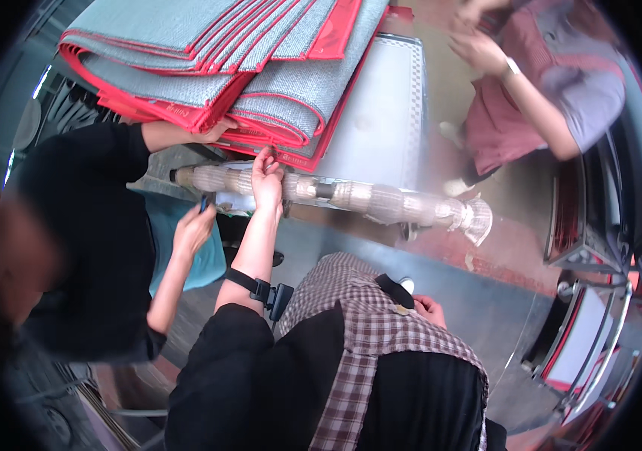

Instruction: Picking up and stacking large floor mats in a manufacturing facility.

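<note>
Checked apron cloth [366, 331] lies nearest the camera; beyond it, at far left, red-edged blue-grey mats [276, 109] lie folded and stacked, the lower layers bearing the upper ones. Left hand [267, 184] reaches across a wrapped bar [370, 199], fingers curled at the lower red edge, seemingly to pinch it (their grip is unclear), while the right hand [430, 310] sits curled beside the apron, its contents hidden. Farther left, a co-worker's hand [218, 131] touches the folded side, probably steadying it.

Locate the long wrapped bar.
In the head view, the wrapped bar crosses just above centre, below the folded red-edged mats, with the person's left hand over its left half.
</note>
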Available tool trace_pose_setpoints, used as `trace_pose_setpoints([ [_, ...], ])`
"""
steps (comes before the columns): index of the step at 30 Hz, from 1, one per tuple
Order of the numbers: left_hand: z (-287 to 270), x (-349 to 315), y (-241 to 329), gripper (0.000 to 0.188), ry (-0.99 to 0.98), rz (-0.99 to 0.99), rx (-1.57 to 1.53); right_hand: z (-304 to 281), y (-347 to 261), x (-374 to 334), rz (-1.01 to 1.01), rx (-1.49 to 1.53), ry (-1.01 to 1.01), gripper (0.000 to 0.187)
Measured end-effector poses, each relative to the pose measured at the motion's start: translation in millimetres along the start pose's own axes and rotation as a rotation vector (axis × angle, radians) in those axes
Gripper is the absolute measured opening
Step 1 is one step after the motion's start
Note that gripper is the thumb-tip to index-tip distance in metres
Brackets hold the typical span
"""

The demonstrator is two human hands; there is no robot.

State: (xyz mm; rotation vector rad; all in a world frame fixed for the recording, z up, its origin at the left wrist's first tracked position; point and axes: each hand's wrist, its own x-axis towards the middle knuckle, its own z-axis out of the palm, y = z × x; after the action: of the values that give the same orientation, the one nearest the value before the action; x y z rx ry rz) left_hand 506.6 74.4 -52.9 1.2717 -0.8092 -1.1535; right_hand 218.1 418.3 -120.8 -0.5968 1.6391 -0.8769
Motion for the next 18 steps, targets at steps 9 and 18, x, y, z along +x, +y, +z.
trace_pose_setpoints([
  [9,34,-137,-30,0.04,0.053,0.025,-0.016,-196,-5,-1,-0.107,-0.421,0.075,0.021],
  [18,42,-212,-47,0.038,-0.007,-0.155,0.157,-202,-9,30,-0.111,-0.446,-0.088,0.02],
])
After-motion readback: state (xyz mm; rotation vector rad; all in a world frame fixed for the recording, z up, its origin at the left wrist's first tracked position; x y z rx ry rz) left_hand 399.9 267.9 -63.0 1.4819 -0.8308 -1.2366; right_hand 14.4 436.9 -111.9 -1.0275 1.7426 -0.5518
